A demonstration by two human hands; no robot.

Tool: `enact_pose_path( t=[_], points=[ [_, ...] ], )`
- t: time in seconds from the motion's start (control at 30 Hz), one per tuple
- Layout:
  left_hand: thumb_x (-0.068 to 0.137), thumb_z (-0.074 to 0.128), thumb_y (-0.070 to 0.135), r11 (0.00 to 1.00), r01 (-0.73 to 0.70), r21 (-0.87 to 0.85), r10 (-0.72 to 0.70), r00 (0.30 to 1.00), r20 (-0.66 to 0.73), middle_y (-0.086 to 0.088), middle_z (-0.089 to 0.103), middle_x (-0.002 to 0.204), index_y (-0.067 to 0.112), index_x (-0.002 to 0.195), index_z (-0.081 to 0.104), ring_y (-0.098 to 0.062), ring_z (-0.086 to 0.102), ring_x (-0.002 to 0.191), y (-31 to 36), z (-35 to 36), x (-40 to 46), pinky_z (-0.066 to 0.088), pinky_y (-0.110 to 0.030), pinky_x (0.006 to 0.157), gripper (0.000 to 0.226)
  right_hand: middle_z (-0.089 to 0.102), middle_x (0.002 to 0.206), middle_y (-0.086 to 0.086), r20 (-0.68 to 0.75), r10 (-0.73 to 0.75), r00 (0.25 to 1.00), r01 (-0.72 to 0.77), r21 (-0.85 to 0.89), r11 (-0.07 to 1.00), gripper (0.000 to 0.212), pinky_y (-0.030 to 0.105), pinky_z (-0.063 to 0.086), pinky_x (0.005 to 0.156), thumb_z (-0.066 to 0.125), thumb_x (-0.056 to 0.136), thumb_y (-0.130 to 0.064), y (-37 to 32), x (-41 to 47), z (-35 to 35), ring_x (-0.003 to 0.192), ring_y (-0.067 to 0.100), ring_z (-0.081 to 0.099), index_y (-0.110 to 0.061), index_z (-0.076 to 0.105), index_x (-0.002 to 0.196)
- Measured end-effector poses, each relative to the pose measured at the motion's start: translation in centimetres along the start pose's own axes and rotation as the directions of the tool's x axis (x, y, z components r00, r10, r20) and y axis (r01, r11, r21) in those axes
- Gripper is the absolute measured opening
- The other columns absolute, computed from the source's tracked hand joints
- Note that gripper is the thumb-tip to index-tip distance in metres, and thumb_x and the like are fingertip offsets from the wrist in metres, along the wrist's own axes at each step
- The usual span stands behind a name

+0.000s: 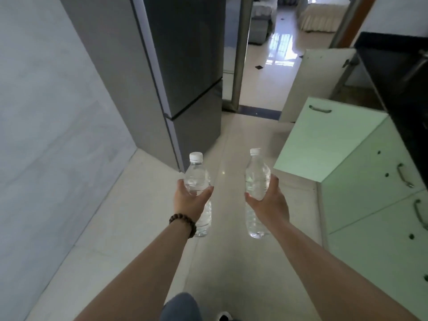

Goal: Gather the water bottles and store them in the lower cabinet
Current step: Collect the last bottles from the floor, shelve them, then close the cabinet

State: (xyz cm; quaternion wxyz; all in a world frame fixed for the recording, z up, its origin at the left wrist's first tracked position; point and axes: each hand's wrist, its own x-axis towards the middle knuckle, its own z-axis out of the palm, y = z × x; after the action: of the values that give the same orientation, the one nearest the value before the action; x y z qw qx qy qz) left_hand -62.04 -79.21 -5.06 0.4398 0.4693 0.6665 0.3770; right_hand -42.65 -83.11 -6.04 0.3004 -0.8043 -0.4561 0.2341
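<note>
My left hand (190,200) grips a clear water bottle (197,174) with a white cap, held upright over the floor. My right hand (271,202) grips a second clear water bottle (256,177), also upright with a white cap. Both bottles are at arm's length in front of me. To the right, a lower cabinet door (324,140) in pale green stands swung open into the aisle. A further pale cabinet door (317,82) behind it is open too. The cabinet's inside is hidden from here.
A tall grey refrigerator (185,66) stands ahead on the left beside a tiled wall (46,112). Green cabinet fronts with metal handles (404,174) run along the right under a black counter (398,72). A doorway (273,66) opens ahead onto shiny floor.
</note>
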Motion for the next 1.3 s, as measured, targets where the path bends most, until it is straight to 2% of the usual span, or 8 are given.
enact_pose_path(
  t=[0.2,0.53,0.63,0.77,0.93,1.13,1.23,1.3],
  points=[
    [0.072,0.082,0.034,0.999,-0.024,0.043,0.020,0.995,0.101,0.010,0.063,0.092,0.018,0.110,0.051,-0.006,0.062,0.083,2.1,5.1,9.9,0.051,-0.029,0.074,0.052,0.058,0.120,0.009,-0.064,0.108,0.992,-0.106,0.020,0.994,0.076,0.030,0.037,0.071,0.071,0.078,-0.041,0.3,8.2,1.5,0.102,0.031,0.059,-0.020,0.027,0.136],
    [0.074,0.082,0.029,0.987,-0.105,0.123,0.066,0.956,0.286,0.008,0.060,0.089,0.014,0.108,0.050,-0.009,0.061,0.081,9.5,11.9,33.8,0.051,-0.030,0.074,0.049,0.054,0.133,0.010,-0.132,0.299,0.945,-0.285,0.113,0.952,0.081,0.034,0.043,0.080,0.070,0.079,-0.039,-6.0,28.6,7.4,0.113,0.033,0.057,-0.018,0.024,0.141],
    [0.074,0.082,0.028,0.978,-0.149,0.145,0.093,0.937,0.337,0.011,0.058,0.087,0.011,0.109,0.051,-0.004,0.058,0.078,12.7,14.3,40.1,0.048,-0.024,0.068,0.049,0.055,0.130,0.011,-0.166,0.343,0.925,-0.323,0.137,0.937,0.080,0.036,0.044,0.081,0.072,0.077,-0.040,-8.2,34.3,7.6,0.111,0.034,0.057,-0.019,0.026,0.139],
    [0.072,0.083,0.027,0.989,-0.096,0.111,0.043,0.913,0.406,0.007,0.063,0.089,0.015,0.108,0.053,-0.009,0.063,0.081,16.2,18.8,46.5,0.051,-0.029,0.073,0.048,0.055,0.130,0.009,-0.220,0.402,0.889,-0.377,0.149,0.914,0.081,0.039,0.047,0.084,0.072,0.076,-0.043,-9.4,41.0,6.6,0.111,0.034,0.057,-0.018,0.026,0.139],
    [0.069,0.085,0.029,0.990,-0.095,0.106,0.029,0.863,0.504,0.006,0.064,0.091,0.023,0.108,0.052,-0.012,0.065,0.081,19.7,26.4,52.3,0.053,-0.031,0.071,0.051,0.058,0.120,0.006,-0.287,0.474,0.832,-0.430,0.204,0.879,0.076,0.040,0.051,0.079,0.070,0.075,-0.046,-8.7,49.4,4.8,0.100,0.029,0.061,-0.023,0.027,0.133],
    [0.072,0.084,0.029,0.986,-0.128,0.110,0.031,0.780,0.625,0.004,0.065,0.094,0.025,0.106,0.050,-0.014,0.065,0.084,24.2,38.9,58.7,0.050,-0.027,0.064,0.049,0.057,0.125,0.003,-0.350,0.519,0.779,-0.460,0.243,0.854,0.080,0.042,0.054,0.083,0.069,0.076,-0.051,-5.1,62.0,2.5,0.103,0.027,0.062,-0.024,0.024,0.136],
    [0.070,0.085,0.030,0.975,-0.178,0.131,0.049,0.752,0.657,0.005,0.067,0.090,0.024,0.105,0.054,-0.013,0.066,0.082,27.5,46.4,61.9,0.057,-0.037,0.074,0.047,0.055,0.116,-0.001,-0.349,0.559,0.753,-0.470,0.309,0.827,0.076,0.033,0.046,0.075,0.069,0.080,-0.044,-2.6,68.6,-0.3,0.102,0.025,0.060,-0.022,0.024,0.137],
    [0.070,0.085,0.029,0.968,-0.213,0.134,0.061,0.714,0.697,0.007,0.068,0.090,0.030,0.099,0.053,-0.013,0.067,0.083,30.0,51.0,63.4,0.057,-0.041,0.081,0.043,0.055,0.122,0.002,-0.370,0.595,0.713,-0.493,0.339,0.801,0.076,0.031,0.041,0.073,0.070,0.079,-0.043,-0.9,72.4,-2.5,0.105,0.028,0.059,-0.022,0.025,0.136]
  ],
)
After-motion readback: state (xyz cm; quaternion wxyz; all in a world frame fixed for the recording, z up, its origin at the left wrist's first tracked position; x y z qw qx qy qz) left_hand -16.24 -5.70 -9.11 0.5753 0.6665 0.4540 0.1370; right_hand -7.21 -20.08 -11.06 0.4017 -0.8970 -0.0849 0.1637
